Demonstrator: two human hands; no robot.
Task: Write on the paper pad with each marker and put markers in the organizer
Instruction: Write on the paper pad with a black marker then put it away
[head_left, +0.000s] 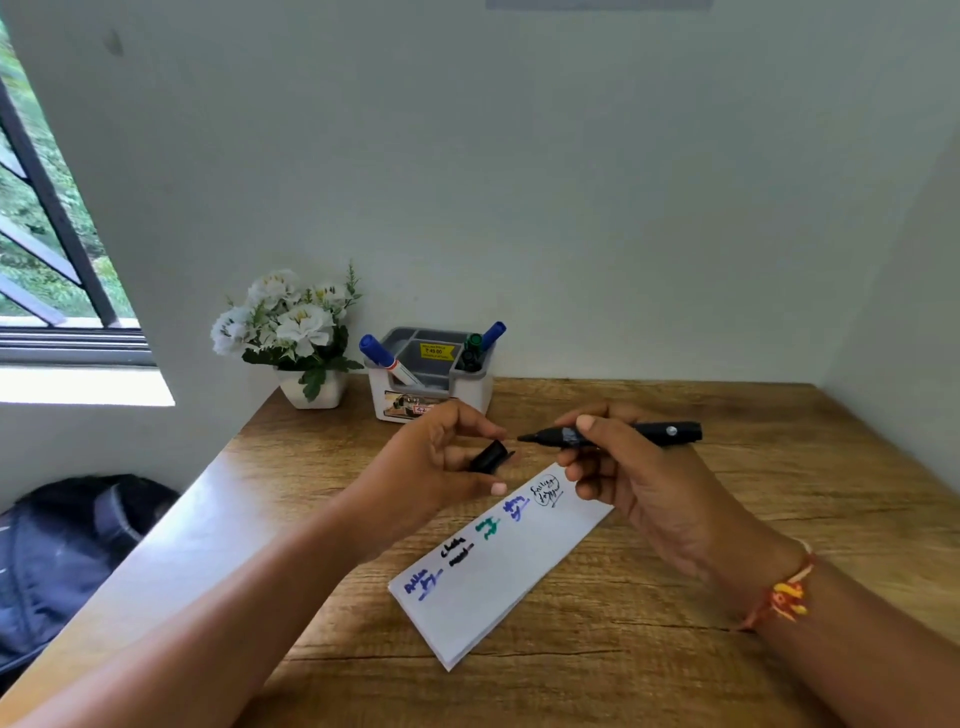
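The black marker (641, 434) is uncapped: a dark, round barrel with a small pale mark near its rear end and a short black nib at the front. It is held in the air just right of the frame's centre, above the wooden table (727, 649). Its long axis runs almost level across the picture, nib to the left and rear end to the right. The right hand (639, 493) grips the front part of the barrel: the thumb lies over the top just behind the nib, the other fingers curl underneath, and the rear half sticks out past the hand to the right. The left hand (436, 462) pinches the black cap (489, 457) between its curled fingers above and its thumb below, with the cap tilted toward the nib and a small gap between them. Below both hands lies the paper pad (498, 587), set diagonally and bearing blue, black and green scribbles. At the back, the organizer (475, 392) holds two blue markers (384, 358) and a green marker (472, 344).
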